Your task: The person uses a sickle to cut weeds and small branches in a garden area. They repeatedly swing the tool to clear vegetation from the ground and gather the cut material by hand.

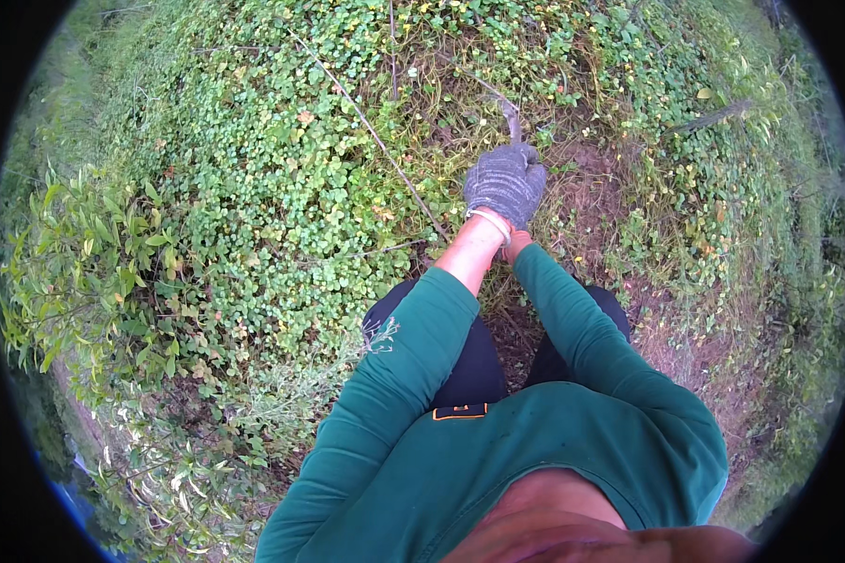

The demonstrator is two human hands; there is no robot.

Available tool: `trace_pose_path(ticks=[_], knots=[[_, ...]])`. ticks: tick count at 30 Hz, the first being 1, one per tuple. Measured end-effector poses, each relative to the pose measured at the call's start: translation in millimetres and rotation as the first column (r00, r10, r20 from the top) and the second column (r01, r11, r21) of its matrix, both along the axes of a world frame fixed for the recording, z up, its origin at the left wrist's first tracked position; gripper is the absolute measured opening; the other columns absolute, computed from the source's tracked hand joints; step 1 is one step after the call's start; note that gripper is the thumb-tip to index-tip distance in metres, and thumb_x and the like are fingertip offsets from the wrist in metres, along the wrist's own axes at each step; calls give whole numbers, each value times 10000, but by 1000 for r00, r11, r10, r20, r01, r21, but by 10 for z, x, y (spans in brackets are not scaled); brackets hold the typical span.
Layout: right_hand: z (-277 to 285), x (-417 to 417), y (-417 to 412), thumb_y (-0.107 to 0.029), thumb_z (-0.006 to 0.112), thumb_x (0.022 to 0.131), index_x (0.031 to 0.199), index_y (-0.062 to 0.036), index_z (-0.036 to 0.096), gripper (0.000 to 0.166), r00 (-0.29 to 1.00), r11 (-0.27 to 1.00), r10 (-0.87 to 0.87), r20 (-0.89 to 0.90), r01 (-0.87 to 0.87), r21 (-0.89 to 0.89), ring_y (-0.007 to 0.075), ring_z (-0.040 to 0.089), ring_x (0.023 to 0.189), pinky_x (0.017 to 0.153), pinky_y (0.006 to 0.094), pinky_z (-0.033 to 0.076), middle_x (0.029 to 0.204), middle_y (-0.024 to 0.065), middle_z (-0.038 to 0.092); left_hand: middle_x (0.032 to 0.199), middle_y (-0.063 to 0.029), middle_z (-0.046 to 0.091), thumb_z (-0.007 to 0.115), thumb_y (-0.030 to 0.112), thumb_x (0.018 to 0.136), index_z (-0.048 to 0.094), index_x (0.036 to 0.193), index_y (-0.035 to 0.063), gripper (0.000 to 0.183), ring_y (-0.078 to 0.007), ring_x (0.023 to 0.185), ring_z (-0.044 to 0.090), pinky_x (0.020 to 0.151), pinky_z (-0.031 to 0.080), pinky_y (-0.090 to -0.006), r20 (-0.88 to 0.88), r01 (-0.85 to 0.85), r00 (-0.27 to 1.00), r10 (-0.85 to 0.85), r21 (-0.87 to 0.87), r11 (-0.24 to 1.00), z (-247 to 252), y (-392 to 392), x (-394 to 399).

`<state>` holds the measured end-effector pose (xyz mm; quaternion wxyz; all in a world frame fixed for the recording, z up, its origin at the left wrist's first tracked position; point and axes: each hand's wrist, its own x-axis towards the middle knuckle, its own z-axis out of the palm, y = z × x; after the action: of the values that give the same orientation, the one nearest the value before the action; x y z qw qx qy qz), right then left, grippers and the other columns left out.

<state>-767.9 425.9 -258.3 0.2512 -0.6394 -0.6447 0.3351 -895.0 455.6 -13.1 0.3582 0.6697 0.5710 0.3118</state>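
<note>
My left hand [505, 179], in a grey knitted glove, is closed with its back towards me, and a white band circles the wrist. From beyond its knuckles sticks out a greyish stick-like piece [512, 123], bent near its far end; whether it is a branch or part of a tool I cannot tell. Only the bare wrist edge of my right hand [517, 244] shows, tucked under the left wrist. Its fingers and anything they hold are hidden. Low vines [458, 130] and brown stems lie around the gloved hand.
Leafy ground cover [289, 176] spreads ahead and left, crossed by a long thin dry stem [373, 134]. Brown soil [591, 190] shows to the right. A leafy shrub [105, 260] stands at left. My dark-clad knees [475, 359] are below my forearms.
</note>
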Motion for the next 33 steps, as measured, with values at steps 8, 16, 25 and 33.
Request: trace_pose_path(ticks=[8, 16, 25, 33], knots=[[1670, -266, -1239, -301, 580, 879, 933, -44, 512, 271, 954, 765, -229, -195, 53, -641, 161, 525, 462, 421, 325, 421, 614, 52, 540, 929, -144, 657, 577, 331, 789, 653, 988, 106, 310, -322, 879, 623, 797, 475, -430, -89, 76, 993, -75, 16, 997, -189, -75, -259], [567, -183, -366, -236, 538, 897, 1103, -81, 521, 258, 539, 810, -539, -648, 122, -573, 229, 576, 681, 586, 388, 473, 860, 90, 582, 953, -141, 654, 567, 328, 797, 649, 1002, 108, 312, -313, 888, 624, 801, 479, -428, -118, 112, 986, -116, -43, 993, -28, -99, -67], [1435, -59, -786, -267, 567, 882, 995, -33, 544, 261, 991, 962, 129, 25, -119, -246, 248, 597, 645, 587, 394, 465, 726, 105, 597, 997, -132, 646, 579, 292, 777, 648, 1024, 103, 319, -317, 937, 605, 842, 466, -429, -100, 98, 990, -100, -32, 995, -41, -75, -151], [2261, -1172, 484, -336, 426, 940, 1264, -108, 471, 399, 153, 804, -121, 981, -564, 188, 270, 496, 1046, 933, 486, 376, 1070, 103, 557, 936, -113, 625, 627, 122, 741, 631, 955, 79, 218, -328, 944, 571, 863, 440, -440, 333, -545, 838, 432, 460, 701, -22, -49, -232]])
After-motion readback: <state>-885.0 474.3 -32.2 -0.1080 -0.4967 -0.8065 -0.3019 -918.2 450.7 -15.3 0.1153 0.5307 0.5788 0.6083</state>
